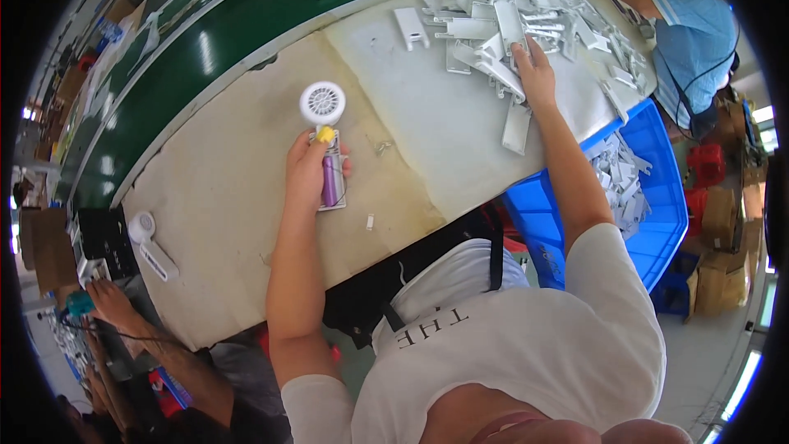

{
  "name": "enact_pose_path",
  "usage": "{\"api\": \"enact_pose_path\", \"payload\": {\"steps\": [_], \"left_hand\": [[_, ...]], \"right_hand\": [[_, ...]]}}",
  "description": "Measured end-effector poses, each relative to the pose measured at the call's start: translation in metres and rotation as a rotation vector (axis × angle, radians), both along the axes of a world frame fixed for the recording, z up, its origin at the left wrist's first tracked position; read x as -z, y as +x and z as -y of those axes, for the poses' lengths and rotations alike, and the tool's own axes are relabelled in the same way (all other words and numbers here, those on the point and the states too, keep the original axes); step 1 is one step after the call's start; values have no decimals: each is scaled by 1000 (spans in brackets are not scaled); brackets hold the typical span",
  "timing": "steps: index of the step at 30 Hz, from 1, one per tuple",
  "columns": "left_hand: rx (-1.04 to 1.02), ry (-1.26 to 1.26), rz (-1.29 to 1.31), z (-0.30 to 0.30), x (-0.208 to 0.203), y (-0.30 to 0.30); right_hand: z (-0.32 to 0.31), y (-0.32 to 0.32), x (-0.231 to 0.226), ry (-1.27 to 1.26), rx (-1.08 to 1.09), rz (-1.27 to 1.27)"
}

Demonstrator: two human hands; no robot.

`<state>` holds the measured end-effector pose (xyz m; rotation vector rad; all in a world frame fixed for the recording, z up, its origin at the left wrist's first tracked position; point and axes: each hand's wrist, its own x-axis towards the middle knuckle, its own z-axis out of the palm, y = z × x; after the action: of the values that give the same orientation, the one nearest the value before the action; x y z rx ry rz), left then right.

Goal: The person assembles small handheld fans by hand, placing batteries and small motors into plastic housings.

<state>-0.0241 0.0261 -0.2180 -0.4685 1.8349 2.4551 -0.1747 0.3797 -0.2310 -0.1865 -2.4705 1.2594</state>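
My left hand (306,168) is closed around the handle of a white handheld fan (322,103) with a round grille. The handle is uncovered, showing a purple cylindrical battery (332,181) and thin wires. By my thumb sits a small yellow part (326,134). Over at the right, my right hand (537,78) pinches the lower end of a long white plastic cover (509,23) on a heap of white plastic covers (567,25). A loose cover (516,127) lies below that hand, and another (410,27) rests left of the heap.
A blue bin (670,197) with white parts stands by the table's right edge. A second white fan (154,255) lies at the left, near a co-worker's hand (111,302). Beyond the table runs a green conveyor belt (205,41). Another person in blue (694,45) is at far right.
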Motion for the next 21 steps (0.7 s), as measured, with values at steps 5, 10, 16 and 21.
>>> {"api": "enact_pose_path", "payload": {"steps": [5, 10, 16, 21], "left_hand": [[29, -6, -5, 4, 0, 8], [-1, 14, -2, 2, -6, 3], [8, 220, -114, 16, 2, -12], [-169, 223, -283, 34, -8, 2]], "right_hand": [[72, 11, 13, 59, 9, -166], [124, 9, 13, -96, -25, -288], [127, 19, -15, 103, -300, -316], [90, 93, -57, 502, -389, 75]]}}
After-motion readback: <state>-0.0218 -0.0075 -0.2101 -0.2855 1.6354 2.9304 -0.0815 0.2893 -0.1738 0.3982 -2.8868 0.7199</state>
